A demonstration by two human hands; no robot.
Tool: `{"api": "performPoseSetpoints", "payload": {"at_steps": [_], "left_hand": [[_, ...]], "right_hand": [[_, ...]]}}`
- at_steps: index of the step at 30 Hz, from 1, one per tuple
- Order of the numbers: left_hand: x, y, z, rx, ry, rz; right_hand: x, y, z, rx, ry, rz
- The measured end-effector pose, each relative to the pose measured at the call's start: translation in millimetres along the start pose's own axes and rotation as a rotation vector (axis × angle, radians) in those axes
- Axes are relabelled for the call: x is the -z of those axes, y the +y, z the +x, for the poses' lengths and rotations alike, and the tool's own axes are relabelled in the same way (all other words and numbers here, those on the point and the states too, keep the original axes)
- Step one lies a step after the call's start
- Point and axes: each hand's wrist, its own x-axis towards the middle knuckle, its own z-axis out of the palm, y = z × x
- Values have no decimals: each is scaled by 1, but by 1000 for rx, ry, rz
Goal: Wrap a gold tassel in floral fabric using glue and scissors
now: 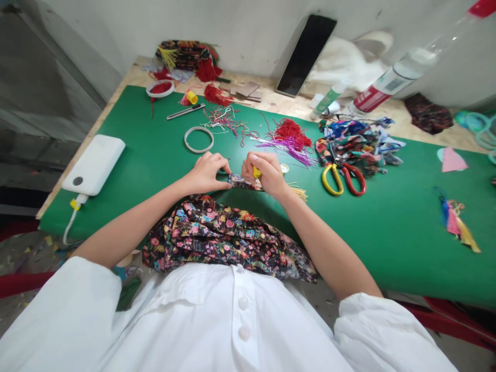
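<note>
My left hand (208, 172) and my right hand (264, 174) are both closed on a small folded piece of floral fabric (239, 181) lying on the green mat (155, 155). My left fingers pinch its left end. My right hand presses the other end and also grips a small yellow object (257, 172), mostly hidden by the fingers. A larger dark floral cloth (228, 237) lies bunched between my arms at the mat's near edge. A few straw-coloured threads (299, 192) stick out beside my right wrist.
Yellow-and-red scissors (343, 178) lie right of my hands beside a heap of fabric scraps (358, 139). Red and purple threads (290, 138), a tape ring (199, 139), a pen (185, 111), a white power bank (94, 164), a black phone (306, 54), bottles (387, 85) and a finished tassel (457, 222) lie around.
</note>
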Motion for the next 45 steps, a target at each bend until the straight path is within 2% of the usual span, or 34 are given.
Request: {"api": "performPoseSetpoints", "payload": {"at_steps": [6,10,14,18,23,29,37,45], "left_hand": [[1,1,0,8,-3,9],[1,3,0,20,-6,15],[0,3,-1,16,-2,14],[0,2,-1,12,1,11],[0,2,0,15,-3,24],[-1,0,2,13,-6,44],[-2,1,2,18,-4,50],[-2,1,2,11,-1,42]], "right_hand": [[12,-27,-2,99,30,267],[25,-40,-10,32,-42,289],[37,-32,-18,-114,-124,227],[39,-17,-20,-156,-169,157],[32,-8,-22,-89,-213,50],[21,3,-20,-14,-143,141],[-3,12,-11,83,-141,176],[-24,24,-7,177,11,211]]}}
